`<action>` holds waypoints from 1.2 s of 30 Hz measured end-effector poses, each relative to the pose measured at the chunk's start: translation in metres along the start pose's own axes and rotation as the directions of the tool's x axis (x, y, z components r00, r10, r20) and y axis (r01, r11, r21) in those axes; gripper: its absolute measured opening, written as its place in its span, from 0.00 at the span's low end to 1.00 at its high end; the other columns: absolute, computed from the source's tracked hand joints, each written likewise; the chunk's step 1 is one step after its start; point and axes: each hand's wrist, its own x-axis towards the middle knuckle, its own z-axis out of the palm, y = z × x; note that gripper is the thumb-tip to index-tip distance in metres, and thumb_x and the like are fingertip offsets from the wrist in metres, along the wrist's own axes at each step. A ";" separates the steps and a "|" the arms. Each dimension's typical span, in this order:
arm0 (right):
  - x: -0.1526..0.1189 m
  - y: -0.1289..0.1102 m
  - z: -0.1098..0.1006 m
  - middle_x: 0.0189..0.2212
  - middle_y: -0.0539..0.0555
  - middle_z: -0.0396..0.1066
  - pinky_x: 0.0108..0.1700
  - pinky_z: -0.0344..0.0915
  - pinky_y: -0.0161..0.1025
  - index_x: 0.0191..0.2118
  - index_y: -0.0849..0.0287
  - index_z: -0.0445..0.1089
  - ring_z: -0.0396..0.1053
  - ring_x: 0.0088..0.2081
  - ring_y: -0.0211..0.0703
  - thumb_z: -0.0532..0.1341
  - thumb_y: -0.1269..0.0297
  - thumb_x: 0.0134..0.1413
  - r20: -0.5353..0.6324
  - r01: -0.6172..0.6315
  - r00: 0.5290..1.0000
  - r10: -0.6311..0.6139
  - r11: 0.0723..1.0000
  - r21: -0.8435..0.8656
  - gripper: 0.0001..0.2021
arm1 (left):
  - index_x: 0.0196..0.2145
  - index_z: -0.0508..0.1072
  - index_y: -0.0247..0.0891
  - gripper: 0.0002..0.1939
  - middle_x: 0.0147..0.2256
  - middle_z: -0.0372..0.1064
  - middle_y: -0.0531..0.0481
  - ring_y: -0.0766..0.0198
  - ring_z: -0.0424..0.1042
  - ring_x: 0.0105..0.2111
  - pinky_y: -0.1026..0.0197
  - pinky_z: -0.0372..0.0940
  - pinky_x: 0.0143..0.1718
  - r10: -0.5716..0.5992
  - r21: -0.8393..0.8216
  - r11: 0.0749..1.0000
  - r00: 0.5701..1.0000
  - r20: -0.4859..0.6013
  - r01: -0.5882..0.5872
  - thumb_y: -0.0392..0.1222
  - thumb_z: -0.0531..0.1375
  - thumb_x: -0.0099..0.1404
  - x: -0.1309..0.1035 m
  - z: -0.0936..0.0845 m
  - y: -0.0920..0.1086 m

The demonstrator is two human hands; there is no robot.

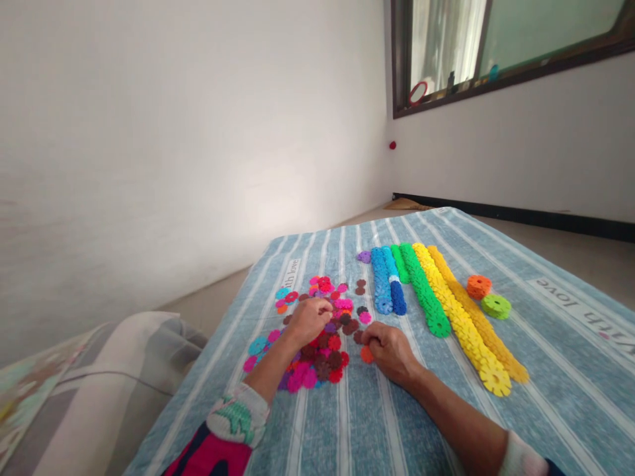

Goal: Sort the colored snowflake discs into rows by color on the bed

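Note:
A loose pile of interlocking plastic snowflake discs (322,365) in pink, red, brown, purple and blue lies on the striped cloth. Over the upper part of this pile is my left hand (311,317), its fingertips pinched together; whatever they hold is hidden. Just right of the pile, my right hand (389,349) has its fingers curled in, with an orange snowflake disc (367,355) at the fingertips. A brown disc (358,337) lies close to those fingers. Between the hands are a pink disc (365,318) and more brown ones.
Rows of stacked discs lie on the right: blue (381,281), green (424,291), yellow (459,320) and darker yellow (479,320). Beyond them sit short orange (479,287) and lime (496,306) stacks. A purple stack (364,256) is at the back. Grey striped fabric (119,396) is at left.

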 end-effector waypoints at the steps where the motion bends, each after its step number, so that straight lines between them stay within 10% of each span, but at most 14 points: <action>1: 0.000 0.001 0.000 0.26 0.50 0.74 0.33 0.61 0.33 0.23 0.57 0.71 0.71 0.31 0.39 0.49 0.77 0.41 0.003 0.002 1.000 -0.002 1.000 0.001 0.14 | 0.27 0.77 0.36 0.09 0.29 0.74 0.51 0.65 0.70 0.31 0.64 0.62 0.36 -0.012 0.001 1.000 1.000 -0.003 0.012 0.34 0.55 0.54 -0.008 -0.005 -0.006; 14: -0.005 0.005 0.000 0.26 0.51 0.74 0.35 0.63 0.36 0.24 0.57 0.69 0.73 0.34 0.44 0.48 0.74 0.42 0.019 -0.012 1.000 0.012 1.000 -0.004 0.13 | 0.27 0.75 0.37 0.09 0.29 0.72 0.51 0.65 0.69 0.32 0.63 0.62 0.38 -0.069 -0.002 0.998 0.997 -0.044 0.069 0.34 0.55 0.57 -0.072 -0.013 -0.010; 23: -0.006 0.001 -0.002 0.24 0.51 0.72 0.33 0.62 0.36 0.23 0.57 0.68 0.70 0.30 0.43 0.48 0.72 0.41 0.019 -0.009 1.000 0.010 1.000 -0.013 0.12 | 0.40 0.74 0.40 0.12 0.50 0.67 0.44 0.53 0.64 0.49 0.50 0.58 0.52 0.022 0.240 0.971 0.995 -0.095 0.001 0.43 0.60 0.58 -0.077 0.015 0.000; 36: -0.010 0.003 -0.003 0.24 0.51 0.69 0.33 0.60 0.36 0.24 0.58 0.67 0.67 0.29 0.42 0.48 0.71 0.45 0.055 -0.002 0.998 0.004 1.000 -0.025 0.11 | 0.39 0.69 0.38 0.08 0.42 0.68 0.48 0.58 0.66 0.44 0.49 0.58 0.48 0.204 0.281 0.943 0.977 -0.056 -0.180 0.36 0.50 0.67 -0.097 0.049 0.039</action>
